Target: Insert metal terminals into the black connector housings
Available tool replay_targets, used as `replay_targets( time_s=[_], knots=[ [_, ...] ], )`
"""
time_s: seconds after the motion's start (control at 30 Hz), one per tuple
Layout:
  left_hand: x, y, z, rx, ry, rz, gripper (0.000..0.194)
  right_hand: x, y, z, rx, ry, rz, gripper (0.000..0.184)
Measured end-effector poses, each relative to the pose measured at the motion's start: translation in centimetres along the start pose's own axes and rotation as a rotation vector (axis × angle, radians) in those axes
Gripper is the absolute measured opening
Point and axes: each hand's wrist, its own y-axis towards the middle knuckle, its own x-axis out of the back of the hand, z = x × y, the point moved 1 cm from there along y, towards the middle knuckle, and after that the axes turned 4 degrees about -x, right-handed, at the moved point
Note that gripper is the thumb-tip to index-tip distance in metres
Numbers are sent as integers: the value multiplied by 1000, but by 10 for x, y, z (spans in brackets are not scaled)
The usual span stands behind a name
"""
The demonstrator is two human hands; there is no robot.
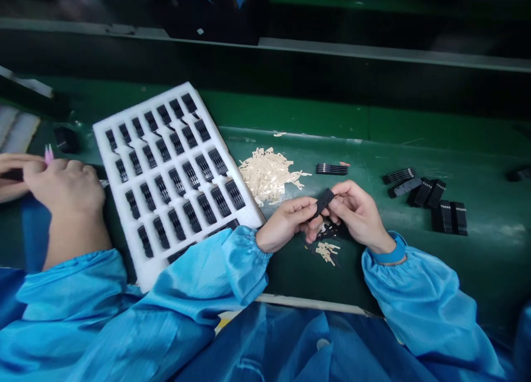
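Observation:
My left hand (286, 223) and my right hand (357, 213) meet at the middle of the view, both pinching a small black plastic part (323, 202) by its ends. Just below my hands lie a small bunch of pale cut strips (326, 252) and some dark bits. To the left of my left hand is a white foam tray (143, 274), its slots holding several black ribbed parts. A larger heap of pale strips (267, 174) lies beyond my hands. A black ribbed strip (332, 169) lies past them too.
Several black ribbed parts (431, 197) lie in stacks on the green bench (485, 249) to the right. At far left, a co-worker's hand (62, 186) in a blue sleeve holds something pink (48, 154). A raised grey-edged rail (373, 53) runs behind the bench.

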Motion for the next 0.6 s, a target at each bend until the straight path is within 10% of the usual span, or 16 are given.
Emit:
replay_targets(
  time_s=[0.6],
  knots=[
    [3, 2, 1, 73, -60, -57, 24, 0, 2, 8, 132, -230, -285, 18]
  ],
)
